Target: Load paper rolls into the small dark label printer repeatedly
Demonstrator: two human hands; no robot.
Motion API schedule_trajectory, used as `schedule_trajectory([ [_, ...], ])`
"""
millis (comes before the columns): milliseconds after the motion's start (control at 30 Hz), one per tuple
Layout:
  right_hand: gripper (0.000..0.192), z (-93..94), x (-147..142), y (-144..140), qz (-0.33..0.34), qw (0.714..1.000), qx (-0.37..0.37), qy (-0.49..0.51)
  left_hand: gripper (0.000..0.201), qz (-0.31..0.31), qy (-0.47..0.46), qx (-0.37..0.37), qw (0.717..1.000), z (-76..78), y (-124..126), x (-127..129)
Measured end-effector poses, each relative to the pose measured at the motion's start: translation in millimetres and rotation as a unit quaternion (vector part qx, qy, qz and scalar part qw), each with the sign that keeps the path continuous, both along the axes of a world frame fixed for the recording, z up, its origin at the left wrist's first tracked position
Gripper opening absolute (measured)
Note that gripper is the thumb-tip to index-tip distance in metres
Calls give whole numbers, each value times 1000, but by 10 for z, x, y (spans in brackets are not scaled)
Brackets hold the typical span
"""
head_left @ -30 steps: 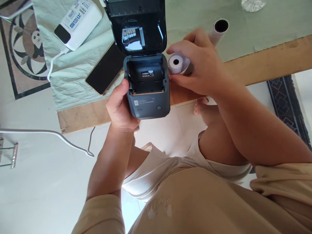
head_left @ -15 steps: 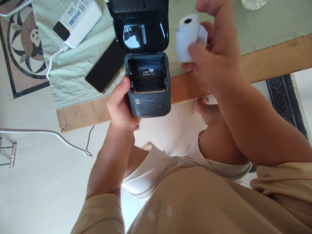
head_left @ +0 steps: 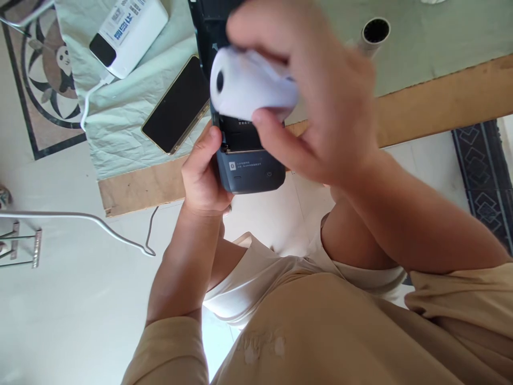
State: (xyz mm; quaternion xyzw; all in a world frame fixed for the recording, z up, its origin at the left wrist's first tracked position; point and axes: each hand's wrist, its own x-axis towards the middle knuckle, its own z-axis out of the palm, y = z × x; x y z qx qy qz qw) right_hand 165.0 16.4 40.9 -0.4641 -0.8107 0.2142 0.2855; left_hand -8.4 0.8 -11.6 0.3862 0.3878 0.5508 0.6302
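My left hand (head_left: 204,174) grips a small dark grey printer (head_left: 250,168) by its left side, with the lid flipped up and back. My right hand (head_left: 316,101) holds a white paper roll (head_left: 248,88) on its side, directly above the printer's open compartment, the core hole facing left. The roll and my fingers hide most of the compartment and the lid. The printer hangs over the near edge of the wooden table (head_left: 441,104).
A black phone (head_left: 176,107) lies on a pale green cloth (head_left: 120,128) left of the printer. A white power bank (head_left: 128,32) with a cable sits at the back left. An upright white tube (head_left: 372,35) stands behind my right hand. A white cable (head_left: 80,219) crosses the floor.
My right hand lifted the paper roll off the table, then carried it left and down over the printer's open compartment. My left hand kept the printer nearly still.
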Motion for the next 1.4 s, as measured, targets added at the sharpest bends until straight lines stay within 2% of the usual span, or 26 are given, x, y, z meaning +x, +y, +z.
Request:
schedule_trajectory([
  [67, 46, 5, -53, 16, -19, 998, 39, -49, 25, -4, 5, 11, 1000, 6, -10, 1],
  [167, 38, -23, -60, 37, -52, 992, 54, -104, 23, -40, -6, 10, 999, -11, -11, -6],
  [333, 16, -102, -7, 41, -18, 996, 49, -72, 32, -41, -24, 2, 999, -66, 11, -23],
  [467, 18, -106, -11, -4, -37, 994, 89, -53, 28, -39, -33, 29, 998, -78, 17, -22],
  [633, 30, -63, -87, -157, -52, 972, 227, -24, 30, 17, -27, 35, 999, -72, 18, -5],
  [733, 35, -110, -147, -233, -25, 960, 280, -6, 37, -2, -39, 41, 998, -63, 29, -9],
  [833, 32, -196, -172, -251, 21, 957, 291, 1, 38, -17, -46, 38, 998, -82, 37, -27],
  [900, 27, -228, -159, -242, 56, 965, 256, -19, 38, -14, -39, 36, 998, -112, 38, -39],
  [967, 22, -224, -130, -229, 82, 982, 168, -39, 41, -12, -31, 45, 998, -144, 36, -47],
  [1067, 26, -179, -72, -213, 85, 996, 29, -27, 45, -25, -25, 75, 997, -174, 32, -57],
  [1133, 29, -149, -26, -197, 77, 997, -14, 1, 49, -41, -19, 89, 995, -181, 33, -64],
  [1267, 28, -118, 75, -131, 37, 998, -36, 38, 65, -59, -29, 113, 991, -193, 47, -75],
  [1400, 18, -117, 130, -51, -14, 995, 10, 101, 70, -34, -16, 93, 995, -186, 34, -69],
])
